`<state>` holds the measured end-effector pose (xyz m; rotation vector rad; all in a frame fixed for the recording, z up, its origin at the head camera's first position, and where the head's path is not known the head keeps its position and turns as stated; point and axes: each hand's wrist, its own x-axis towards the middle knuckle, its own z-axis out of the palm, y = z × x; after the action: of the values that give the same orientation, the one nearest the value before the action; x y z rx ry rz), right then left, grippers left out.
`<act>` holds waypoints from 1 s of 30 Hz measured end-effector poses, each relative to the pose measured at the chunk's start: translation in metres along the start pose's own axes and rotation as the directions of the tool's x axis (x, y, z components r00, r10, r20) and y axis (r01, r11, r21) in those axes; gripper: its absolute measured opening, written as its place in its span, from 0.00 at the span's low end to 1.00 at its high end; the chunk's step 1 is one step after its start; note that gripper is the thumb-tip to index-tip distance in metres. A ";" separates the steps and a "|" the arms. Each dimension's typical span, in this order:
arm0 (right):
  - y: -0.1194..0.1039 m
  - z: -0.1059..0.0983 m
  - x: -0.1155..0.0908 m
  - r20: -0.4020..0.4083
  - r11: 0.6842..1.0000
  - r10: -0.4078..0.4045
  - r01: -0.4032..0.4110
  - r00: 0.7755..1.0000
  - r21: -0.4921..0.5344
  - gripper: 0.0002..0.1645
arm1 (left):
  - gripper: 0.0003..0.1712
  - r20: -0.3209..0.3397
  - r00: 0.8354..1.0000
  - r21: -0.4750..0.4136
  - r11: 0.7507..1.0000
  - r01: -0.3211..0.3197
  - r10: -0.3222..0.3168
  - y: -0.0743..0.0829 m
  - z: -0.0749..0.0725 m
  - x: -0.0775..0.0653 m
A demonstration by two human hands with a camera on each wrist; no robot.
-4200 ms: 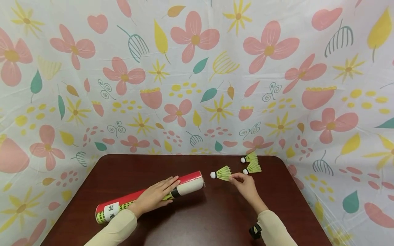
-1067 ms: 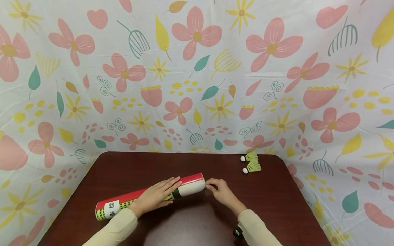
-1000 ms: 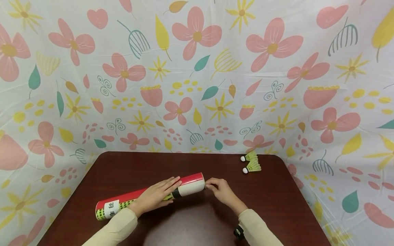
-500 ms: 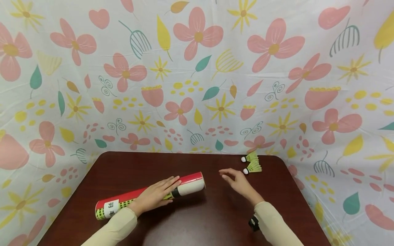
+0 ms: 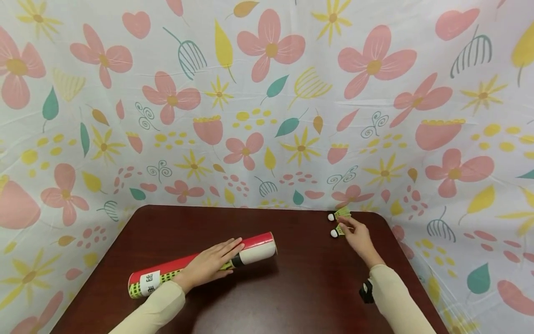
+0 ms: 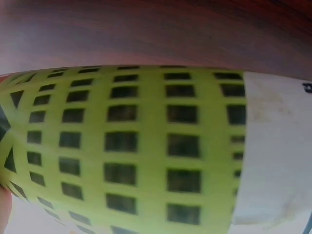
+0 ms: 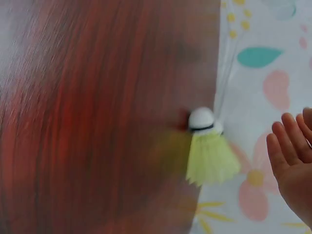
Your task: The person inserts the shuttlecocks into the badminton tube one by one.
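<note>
My left hand [image 5: 208,264] rests over the middle of a red, white and green shuttlecock tube [image 5: 258,248], fingers straight across its top. The tube lies slanted on the table, its right end raised a little. Close up in the left wrist view is its green checked side [image 6: 146,146]. At the back right, my right hand [image 5: 359,239] reaches to the nearer shuttlecock [image 5: 335,233], fingertips over its yellow skirt. A second shuttlecock [image 5: 332,216] lies just behind. The right wrist view has the right hand's fingers [image 7: 287,146] extended, apart from a shuttlecock [image 7: 212,156].
The dark brown table [image 5: 300,287] has rounded back corners. A flower-patterned cloth [image 5: 250,102] hangs behind it and along both sides. A black wrist strap [image 5: 366,291] sits at my right sleeve.
My right hand carried a shuttlecock left to the tube's right end, where it went out of sight. The hand then moved back right to the other two. My left hand stayed on the tube.
</note>
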<state>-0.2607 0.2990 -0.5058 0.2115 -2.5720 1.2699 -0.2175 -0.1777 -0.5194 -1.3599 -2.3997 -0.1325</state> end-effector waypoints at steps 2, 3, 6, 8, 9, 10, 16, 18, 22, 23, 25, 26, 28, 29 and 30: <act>0.008 -0.004 -0.001 -0.047 0.999 0.011 -0.012 0.999 -0.030 0.20 | 0.51 -0.004 1.000 0.001 1.000 -0.002 0.002 -0.001 0.001 -0.001; 0.012 -0.006 -0.001 -0.070 0.999 0.013 -0.016 0.997 -0.047 0.20 | 0.51 -0.005 1.000 0.003 1.000 -0.003 0.003 -0.001 0.001 -0.002; 0.022 -0.009 -0.002 -0.124 0.996 0.050 -0.060 0.991 -0.072 0.21 | 0.50 -0.013 1.000 -0.005 1.000 -0.006 0.006 -0.001 0.000 -0.002; 0.027 -0.010 -0.003 -0.123 0.993 0.092 -0.101 0.988 -0.061 0.23 | 0.50 -0.016 1.000 -0.010 1.000 -0.005 0.005 0.000 0.000 -0.001; 0.030 -0.010 -0.004 -0.110 0.991 0.116 -0.122 0.987 -0.055 0.24 | 0.50 -0.017 1.000 -0.014 1.000 -0.006 0.005 0.000 0.000 -0.001; 0.032 -0.010 -0.005 -0.094 0.989 0.137 -0.142 0.986 -0.047 0.25 | 0.50 -0.017 1.000 -0.019 1.000 -0.005 0.005 0.000 0.000 -0.001; 0.045 -0.007 -0.010 0.011 0.969 0.247 -0.246 0.969 -0.032 0.32 | 0.50 -0.007 1.000 -0.036 0.999 -0.003 0.003 0.003 0.000 -0.001; 0.048 -0.005 -0.010 0.030 0.965 0.262 -0.261 0.965 -0.038 0.32 | 0.50 -0.013 1.000 -0.040 0.999 -0.004 0.003 0.003 -0.001 -0.001; 0.048 -0.003 -0.012 0.028 0.961 0.273 -0.272 0.962 -0.051 0.30 | 0.50 -0.027 1.000 -0.034 0.999 -0.005 0.004 0.002 0.000 -0.001; 0.047 -0.002 -0.013 0.014 0.961 0.273 -0.272 0.962 -0.056 0.29 | 0.50 -0.029 1.000 -0.030 1.000 -0.006 0.005 0.002 0.000 -0.001; 0.046 0.000 -0.015 -0.022 0.961 0.269 -0.270 0.963 -0.068 0.26 | 0.51 -0.027 1.000 -0.025 1.000 -0.007 0.006 0.001 0.001 -0.001; 0.047 0.002 -0.016 -0.044 0.961 0.265 -0.268 0.963 -0.073 0.23 | 0.51 -0.027 1.000 -0.028 1.000 -0.007 0.006 0.001 0.002 -0.001; 0.046 0.004 -0.017 -0.089 0.960 0.258 -0.265 0.962 -0.086 0.19 | 0.51 -0.024 1.000 -0.031 1.000 -0.006 0.006 0.001 0.002 -0.001; 0.047 0.005 -0.017 -0.109 0.959 0.255 -0.266 0.961 -0.095 0.18 | 0.51 -0.021 1.000 -0.032 0.999 -0.005 0.005 0.001 0.003 -0.001; 0.047 0.006 -0.018 -0.127 0.959 0.252 -0.265 0.959 -0.101 0.16 | 0.51 -0.019 1.000 -0.032 0.999 -0.004 0.003 0.001 0.003 0.000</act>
<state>-0.2566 0.3227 -0.5505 -0.2224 -2.6287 1.1691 -0.2172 -0.1766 -0.5222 -1.3709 -2.3893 -0.1827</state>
